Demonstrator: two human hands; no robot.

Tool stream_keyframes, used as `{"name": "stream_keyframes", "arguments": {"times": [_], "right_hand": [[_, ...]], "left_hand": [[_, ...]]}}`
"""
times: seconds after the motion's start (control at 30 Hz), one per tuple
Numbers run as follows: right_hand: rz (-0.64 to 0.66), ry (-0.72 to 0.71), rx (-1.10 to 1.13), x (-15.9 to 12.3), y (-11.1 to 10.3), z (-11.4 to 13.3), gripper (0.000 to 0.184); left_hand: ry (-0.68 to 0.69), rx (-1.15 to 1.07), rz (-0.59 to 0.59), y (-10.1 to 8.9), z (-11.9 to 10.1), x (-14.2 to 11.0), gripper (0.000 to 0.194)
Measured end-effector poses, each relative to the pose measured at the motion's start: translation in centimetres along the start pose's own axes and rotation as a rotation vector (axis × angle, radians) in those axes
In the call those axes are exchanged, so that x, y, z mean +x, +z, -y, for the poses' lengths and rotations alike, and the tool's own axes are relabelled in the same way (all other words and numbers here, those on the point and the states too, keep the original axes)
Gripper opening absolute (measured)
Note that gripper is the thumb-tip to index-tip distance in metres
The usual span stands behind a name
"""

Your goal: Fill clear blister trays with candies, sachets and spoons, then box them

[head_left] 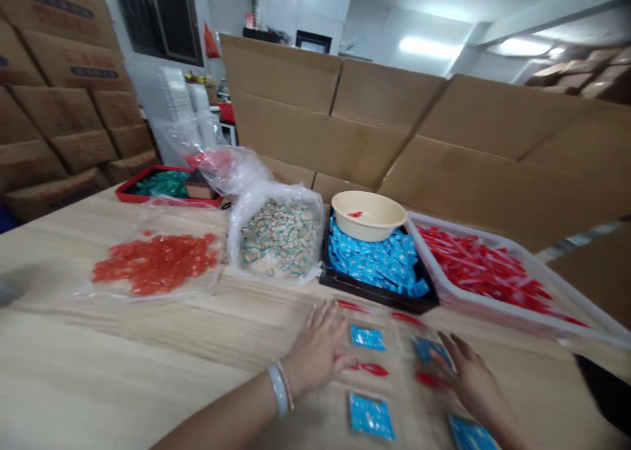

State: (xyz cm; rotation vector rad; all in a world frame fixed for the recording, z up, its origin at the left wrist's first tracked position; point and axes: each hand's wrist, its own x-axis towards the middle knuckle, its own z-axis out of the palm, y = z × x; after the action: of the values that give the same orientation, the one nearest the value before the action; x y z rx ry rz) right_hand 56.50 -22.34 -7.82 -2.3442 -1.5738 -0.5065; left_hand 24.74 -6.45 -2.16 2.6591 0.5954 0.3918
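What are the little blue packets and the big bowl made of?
The blue packets look like thin, shiny plastic film or foil; they catch the light, but I can't tell which. The cream bowl looks like smooth plastic, with a soft shine and a thick, rounded rim.

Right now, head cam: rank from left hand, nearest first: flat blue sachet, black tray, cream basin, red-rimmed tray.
1. Blue sachet: right of the left hand.
2. Black tray: ahead, rightward.
3. Cream basin: atop the tray, farther back.
4. Red-rimmed tray: far back, leftward.
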Motion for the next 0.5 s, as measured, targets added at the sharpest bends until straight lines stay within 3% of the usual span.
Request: {"name": "stream_keyframes", "arguments": {"times": [0.1,0.2,0.3,0.4,0.5], "right_hand": [[0.03,-0.065,0.171,4.8,-1.2,5.6,0.037],[0.112,-0.142,0.395,9.7,-1.7,13.7,0.028],[0.155,-0.282,0.544,14.4,-1.3,21.9,0.029],[0.208,-0.474,0.523,19.2,0.1,28.5,0.034],[0.267,-0.455,0.385,23.9,1.9,32.5,0.03]], "left_hand": [[-0.128,0.047,-0.136,-4.4,5.0,-2.5,0.054],[-0.31,0.079,-0.29,-8.3,10.7,-6.8,0.042],[-0.475,0.085,-0.405,-10.8,14.6,-9.6,0.038],[-0.441,0.025,-0.438,-11.9,16.3,-8.1,0.035],[-0.356,-0.06,-0.418,-12.7,17.7,-2.5,0.029]]}}
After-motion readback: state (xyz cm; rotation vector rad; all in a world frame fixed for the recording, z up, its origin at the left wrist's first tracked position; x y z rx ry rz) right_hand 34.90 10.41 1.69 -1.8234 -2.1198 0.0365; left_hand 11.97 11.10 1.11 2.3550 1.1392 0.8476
